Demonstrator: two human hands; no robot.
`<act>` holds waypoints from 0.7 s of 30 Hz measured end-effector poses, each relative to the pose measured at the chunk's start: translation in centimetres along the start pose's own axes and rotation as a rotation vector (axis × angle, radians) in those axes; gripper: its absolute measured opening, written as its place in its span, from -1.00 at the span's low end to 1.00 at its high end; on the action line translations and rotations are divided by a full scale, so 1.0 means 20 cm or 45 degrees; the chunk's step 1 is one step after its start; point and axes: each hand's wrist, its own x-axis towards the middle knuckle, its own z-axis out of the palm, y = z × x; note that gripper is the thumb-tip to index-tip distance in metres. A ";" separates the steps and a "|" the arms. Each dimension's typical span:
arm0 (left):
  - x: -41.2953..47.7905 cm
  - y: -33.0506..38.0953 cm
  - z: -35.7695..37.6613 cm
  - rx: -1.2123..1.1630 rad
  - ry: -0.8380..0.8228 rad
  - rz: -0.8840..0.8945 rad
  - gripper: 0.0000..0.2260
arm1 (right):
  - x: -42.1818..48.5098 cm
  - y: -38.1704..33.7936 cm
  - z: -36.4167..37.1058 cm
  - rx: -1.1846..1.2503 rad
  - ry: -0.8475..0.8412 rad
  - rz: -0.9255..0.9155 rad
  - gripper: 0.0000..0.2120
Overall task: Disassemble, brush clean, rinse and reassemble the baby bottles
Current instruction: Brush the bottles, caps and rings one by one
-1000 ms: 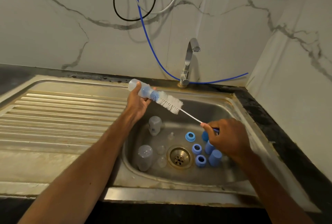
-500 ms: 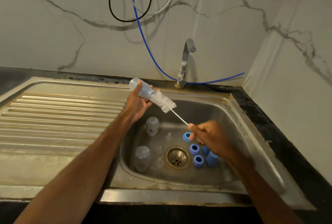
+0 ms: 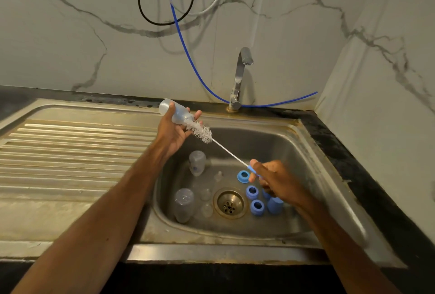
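The left hand (image 3: 173,134) grips a clear bottle (image 3: 175,114) above the left rim of the sink (image 3: 282,147) — thumb over its body, mouth tilted down to the right. The right hand (image 3: 276,181) is closed on the blue handle of the bottle brush (image 3: 201,131); the bristles sit at the bottle mouth, mostly outside. In the basin below lie two more bottles (image 3: 197,161), blue rings (image 3: 252,192), a blue cap (image 3: 275,205) and clear teats (image 3: 205,194) around the drain (image 3: 229,203) — the right hand partly covers the blue pieces.

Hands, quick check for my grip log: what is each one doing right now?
Left hand: closed, holding the clear bottle.
Right hand: closed, pinching the bottle brush by its blue handle.
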 end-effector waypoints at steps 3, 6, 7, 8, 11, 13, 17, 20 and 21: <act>0.00 0.00 -0.01 -0.002 0.064 0.035 -0.40 | 0.02 0.01 -0.03 -0.062 0.187 -0.138 -0.81; -0.01 -0.02 0.01 0.078 0.058 0.071 -0.45 | 0.05 0.05 -0.04 -0.219 0.275 -0.216 -0.80; -0.01 -0.02 0.01 0.099 0.056 0.078 -0.46 | 0.04 0.05 -0.03 -0.186 0.186 -0.158 -0.72; -0.01 -0.02 0.02 0.105 0.048 0.076 -0.47 | 0.04 0.04 -0.02 -0.071 0.065 -0.064 -0.64; -0.01 -0.01 0.01 0.094 0.048 0.063 -0.43 | 0.01 0.00 0.00 0.139 -0.193 0.135 -0.50; -0.01 0.00 0.01 0.108 0.074 0.075 -0.42 | 0.01 0.00 -0.01 0.103 -0.089 0.072 -0.54; -0.02 -0.02 0.04 0.206 0.093 0.050 -0.41 | 0.02 0.01 -0.04 -0.088 0.166 -0.122 -0.75; -0.02 0.00 0.03 0.163 0.064 0.042 -0.45 | 0.01 0.01 -0.04 0.119 -0.057 0.042 -0.58; -0.02 0.02 0.02 0.109 0.072 0.046 -0.45 | 0.00 0.01 -0.05 0.115 -0.091 0.066 -0.56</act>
